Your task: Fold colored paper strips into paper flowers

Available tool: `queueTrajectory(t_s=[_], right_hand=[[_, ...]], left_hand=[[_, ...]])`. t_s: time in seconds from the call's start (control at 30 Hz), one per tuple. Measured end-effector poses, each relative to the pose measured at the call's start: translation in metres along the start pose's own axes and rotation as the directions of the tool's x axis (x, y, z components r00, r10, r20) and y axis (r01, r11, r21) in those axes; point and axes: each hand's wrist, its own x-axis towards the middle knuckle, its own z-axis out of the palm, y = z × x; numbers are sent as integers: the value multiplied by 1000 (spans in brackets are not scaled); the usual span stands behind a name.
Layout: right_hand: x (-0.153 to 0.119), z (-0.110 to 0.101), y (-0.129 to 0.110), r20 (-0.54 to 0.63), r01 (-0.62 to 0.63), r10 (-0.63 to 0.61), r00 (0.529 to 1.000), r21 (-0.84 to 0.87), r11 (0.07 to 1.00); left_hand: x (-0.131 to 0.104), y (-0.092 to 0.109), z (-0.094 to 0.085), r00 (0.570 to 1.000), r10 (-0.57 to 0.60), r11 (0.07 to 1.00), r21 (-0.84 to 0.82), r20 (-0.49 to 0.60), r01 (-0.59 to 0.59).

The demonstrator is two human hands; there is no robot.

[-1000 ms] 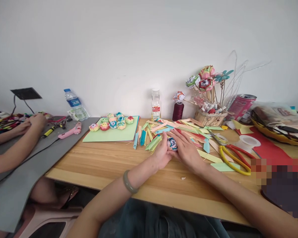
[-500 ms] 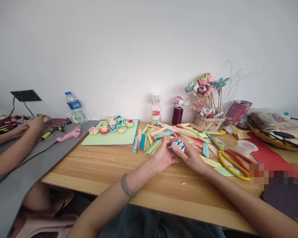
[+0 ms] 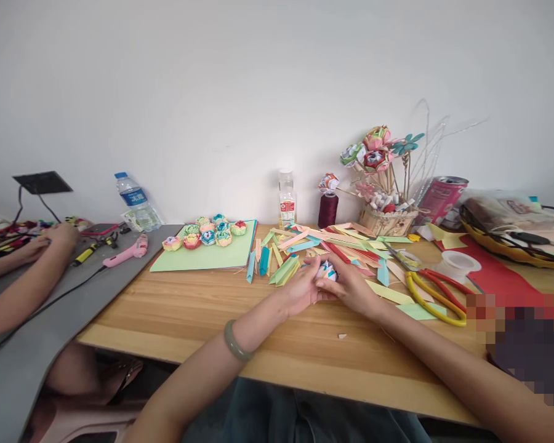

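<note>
Between my two hands is a small folded paper flower [image 3: 327, 271], white and blue with some orange. My left hand [image 3: 301, 289], with a bangle on its wrist, holds the flower from the left. Fingers of my right hand [image 3: 352, 286] wrap over its top and right side and partly cover it. Folded paper strips [image 3: 285, 269] in many colours lie just behind my hands. Several finished paper flowers [image 3: 192, 240] rest on a green sheet [image 3: 198, 260] at the left.
Pliers [image 3: 436, 298], a clear spool [image 3: 460, 262] and red paper [image 3: 503, 274] lie right. Behind stand a bottle [image 3: 287, 206], purple thread [image 3: 327, 211] and a flower basket [image 3: 385, 220]. Another person's arms [image 3: 32, 277] work over the grey table [image 3: 96, 277] at left.
The fingers of my right hand have moved over the flower and cover more of it. The other person's hands have shifted slightly. The whole view has shifted a little.
</note>
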Motion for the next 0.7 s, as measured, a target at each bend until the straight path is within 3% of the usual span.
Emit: queueTrajectory(t_s=[0.23,0.43,0.57,0.7], right_hand=[[1,5,-2,-104,-119,139,985,181,976],[1,6,-15,-124,-10,27,992,136,991],[1,9,-14,-163,-99,124,979,150,984],[4,6,-12,-187,-194,268,945,340,920]], left_hand=[[-1,1,4,1000,-4,1000,30,-17,4],[-2,0,10,999,50,992,-113,3,-49],[-2,1,14,1000,-2,983,-186,31,8],[-5,5,16,999,-26,977,-209,35,33]])
